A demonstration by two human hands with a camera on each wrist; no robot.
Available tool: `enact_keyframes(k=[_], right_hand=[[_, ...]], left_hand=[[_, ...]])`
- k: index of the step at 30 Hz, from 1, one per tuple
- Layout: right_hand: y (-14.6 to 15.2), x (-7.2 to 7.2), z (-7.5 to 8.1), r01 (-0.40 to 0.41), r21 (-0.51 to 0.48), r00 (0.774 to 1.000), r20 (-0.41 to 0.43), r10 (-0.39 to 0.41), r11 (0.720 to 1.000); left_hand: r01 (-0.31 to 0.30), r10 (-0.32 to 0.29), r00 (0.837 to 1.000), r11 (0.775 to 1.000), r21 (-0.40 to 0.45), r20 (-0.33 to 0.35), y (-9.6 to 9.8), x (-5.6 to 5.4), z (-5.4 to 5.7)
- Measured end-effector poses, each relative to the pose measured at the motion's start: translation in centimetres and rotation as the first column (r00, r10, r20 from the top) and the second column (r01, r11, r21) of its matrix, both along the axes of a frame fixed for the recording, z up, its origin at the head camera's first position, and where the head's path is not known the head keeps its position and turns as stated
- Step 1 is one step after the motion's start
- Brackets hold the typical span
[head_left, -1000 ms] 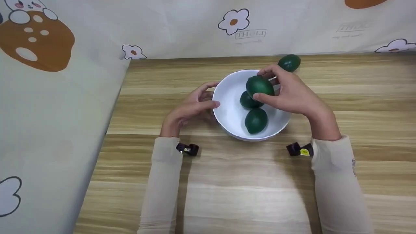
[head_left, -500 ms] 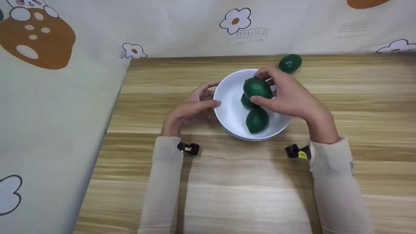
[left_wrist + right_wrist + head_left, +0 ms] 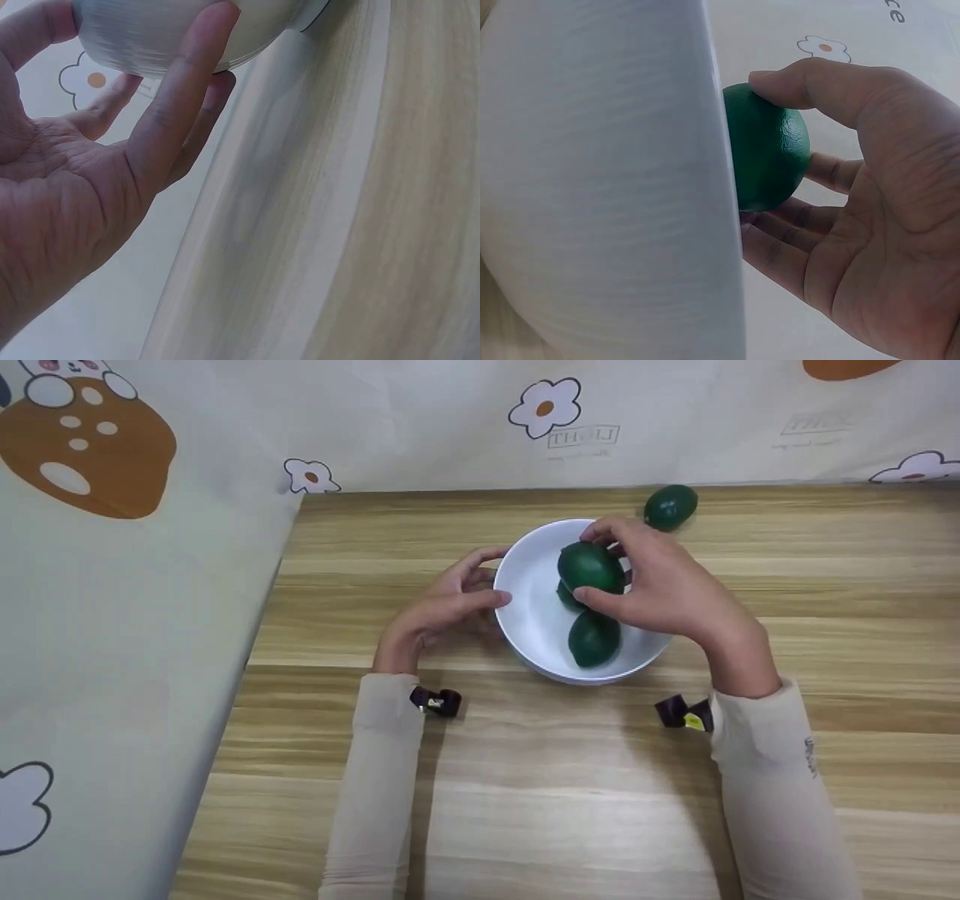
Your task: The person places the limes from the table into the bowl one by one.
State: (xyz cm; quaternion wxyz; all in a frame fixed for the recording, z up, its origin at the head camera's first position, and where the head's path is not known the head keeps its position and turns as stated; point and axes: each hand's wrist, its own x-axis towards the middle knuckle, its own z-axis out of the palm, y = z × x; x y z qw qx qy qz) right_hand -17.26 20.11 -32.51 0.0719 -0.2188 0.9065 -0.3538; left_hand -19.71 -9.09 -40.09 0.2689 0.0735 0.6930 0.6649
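Note:
A white bowl [image 3: 529, 619] stands on the wooden table. My left hand [image 3: 450, 604] holds its left side, thumb at the rim; in the left wrist view the fingers reach along the ribbed outer wall [image 3: 142, 37]. Over the bowl, my right hand [image 3: 667, 577] grips a dark green lime [image 3: 589, 566] between thumb and fingers. The right wrist view has this lime [image 3: 769, 150] partly behind the bowl's rim. Two more limes are inside: one [image 3: 568, 596] is mostly covered by the held lime, the other [image 3: 594, 639] lies nearer the front.
Another green lime [image 3: 671, 507] lies on the table behind the bowl, to the right, close to the back edge. A pale sheet with flower prints [image 3: 420, 427] covers the wall behind, and similar patterned material runs along the left side. Small dark cameras sit at both wrists.
The right hand has lowered the lime slightly to the left and toward the front, covering more of the lime beneath it. The left hand stays at the bowl's side.

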Motion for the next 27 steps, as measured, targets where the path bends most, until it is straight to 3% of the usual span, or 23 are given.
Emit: enact_keyframes(k=[27], right_hand=[[-1.1, 0.5, 0.0, -0.021, 0.083, 0.995, -0.097, 0.029, 0.996]], left_hand=[[0.0, 0.0, 1.0, 1.0, 0.024, 0.001, 0.1, 0.0, -0.1]])
